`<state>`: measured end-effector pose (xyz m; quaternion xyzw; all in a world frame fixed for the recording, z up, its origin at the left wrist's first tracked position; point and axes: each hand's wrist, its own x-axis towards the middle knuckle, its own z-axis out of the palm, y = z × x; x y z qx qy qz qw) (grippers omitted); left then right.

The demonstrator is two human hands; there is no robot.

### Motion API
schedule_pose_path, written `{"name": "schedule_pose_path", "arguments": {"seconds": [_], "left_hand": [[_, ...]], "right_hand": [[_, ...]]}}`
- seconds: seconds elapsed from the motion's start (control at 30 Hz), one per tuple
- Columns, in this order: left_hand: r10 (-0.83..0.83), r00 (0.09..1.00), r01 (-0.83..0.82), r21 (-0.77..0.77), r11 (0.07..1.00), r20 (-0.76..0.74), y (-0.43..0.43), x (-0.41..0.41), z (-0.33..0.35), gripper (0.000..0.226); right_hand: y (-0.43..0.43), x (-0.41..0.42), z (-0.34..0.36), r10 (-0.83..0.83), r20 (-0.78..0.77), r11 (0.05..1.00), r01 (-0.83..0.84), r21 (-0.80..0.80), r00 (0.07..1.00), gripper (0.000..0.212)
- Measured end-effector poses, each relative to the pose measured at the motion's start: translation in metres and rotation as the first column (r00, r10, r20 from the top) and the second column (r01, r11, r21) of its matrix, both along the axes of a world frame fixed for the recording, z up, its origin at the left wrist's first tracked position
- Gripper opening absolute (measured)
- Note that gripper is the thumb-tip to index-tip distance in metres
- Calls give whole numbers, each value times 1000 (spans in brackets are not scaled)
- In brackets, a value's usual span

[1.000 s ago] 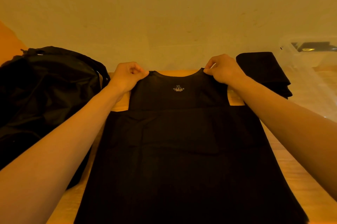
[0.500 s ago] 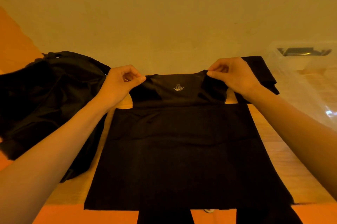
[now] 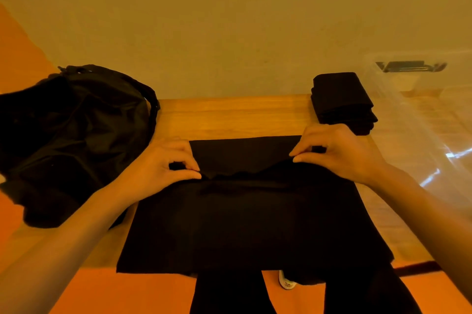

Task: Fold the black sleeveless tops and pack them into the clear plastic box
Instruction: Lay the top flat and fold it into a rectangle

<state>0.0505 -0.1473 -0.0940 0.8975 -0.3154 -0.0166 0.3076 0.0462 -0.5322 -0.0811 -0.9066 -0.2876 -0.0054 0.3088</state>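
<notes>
A black sleeveless top (image 3: 250, 221) lies flat on the wooden table (image 3: 229, 114) in front of me, its upper part folded down toward me. My left hand (image 3: 163, 168) pinches the folded part at its left end. My right hand (image 3: 337, 153) pinches it at the right end. Both hands are lowered onto the cloth. A stack of folded black tops (image 3: 342, 99) sits at the back right. The clear plastic box (image 3: 434, 119) stands to the right of that stack.
A heap of unfolded black garments (image 3: 74, 135) covers the table's left side. A plain wall rises behind the table. My dark trouser legs (image 3: 224, 293) and a white shoe (image 3: 286, 283) show below the table's near edge, over an orange floor.
Both hands have brought the shoulder part of the top down toward me, folding it over the body. The neckline and its label are now hidden, and bare table shows behind the top.
</notes>
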Motion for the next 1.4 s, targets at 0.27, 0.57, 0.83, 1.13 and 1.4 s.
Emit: {"name": "schedule_pose_path", "arguments": {"seconds": [0.27,0.57,0.83,1.13,1.4], "left_hand": [[50,996,-63,191,980,75,6,-8,-9,35],[325,946,-265,594,759,5,-53,-5,-40,73],[275,957,-269,615,741,87,-37,8,-50,91],[354,899,-437,499,748,257,-44,-23,-33,82],[487,864,-485,476,733,130,-67,-83,-56,91]], "right_hand": [[1,-14,-17,9,-76,978,-25,-209,997,27],[38,-10,-51,-283,-27,802,222,-554,959,79],[26,1,-57,-331,-26,740,242,-628,943,70],[15,-7,-56,-431,-8,753,355,-554,902,74],[24,-18,-59,-452,-21,702,342,-625,892,75]]}}
